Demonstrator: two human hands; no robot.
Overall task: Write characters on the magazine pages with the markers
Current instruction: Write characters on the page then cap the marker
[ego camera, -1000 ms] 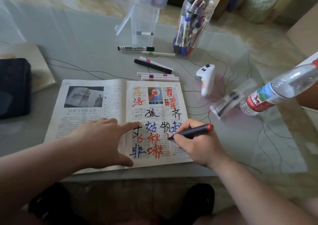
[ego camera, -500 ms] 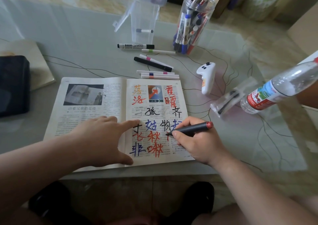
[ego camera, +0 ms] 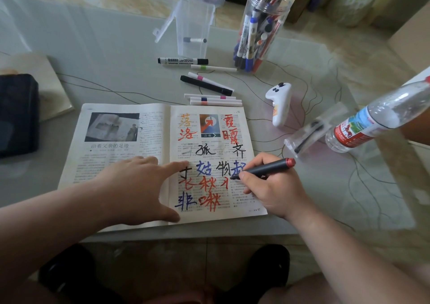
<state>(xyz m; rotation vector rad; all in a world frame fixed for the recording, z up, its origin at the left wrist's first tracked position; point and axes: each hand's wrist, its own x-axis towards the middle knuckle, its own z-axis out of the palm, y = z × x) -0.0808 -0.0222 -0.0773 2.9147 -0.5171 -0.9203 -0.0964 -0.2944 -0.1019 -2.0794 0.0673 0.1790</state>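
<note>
**Desk:** Where is the magazine, from your end?

**Operator:** I see the magazine [ego camera: 121, 154] lying open and flat at the near edge of the glass table [ego camera: 104, 47]. Its right page is covered with big characters in orange, red, blue and black.

**Desk:** And the hands?

**Operator:** I have the right hand [ego camera: 274, 187] over the near right part of that page. Its thumb and fingers are pinched round a dark marker [ego camera: 265, 168] with a red end. The tip touches the paper just right of a short red stroke, below the third row of characters. The red end tilts up toward the far right.

**Desk:** The other one?

**Operator:** The left hand [ego camera: 137, 187] lies palm down across the fold, holding nothing. Its fingers are straight, the forefinger reaches onto the right page, and the thumb is spread toward the near edge.

**Desk:** Spare markers?

**Operator:** Just past the magazine's far edge I count three slim white pens [ego camera: 214, 100] side by side, with a black marker [ego camera: 206, 85] a little farther off. A clear jar [ego camera: 263, 24] crammed with markers stands far right of those. A white controller [ego camera: 279, 103] lies right of the pens, and a water bottle [ego camera: 372, 122] shows at the right edge.
</note>
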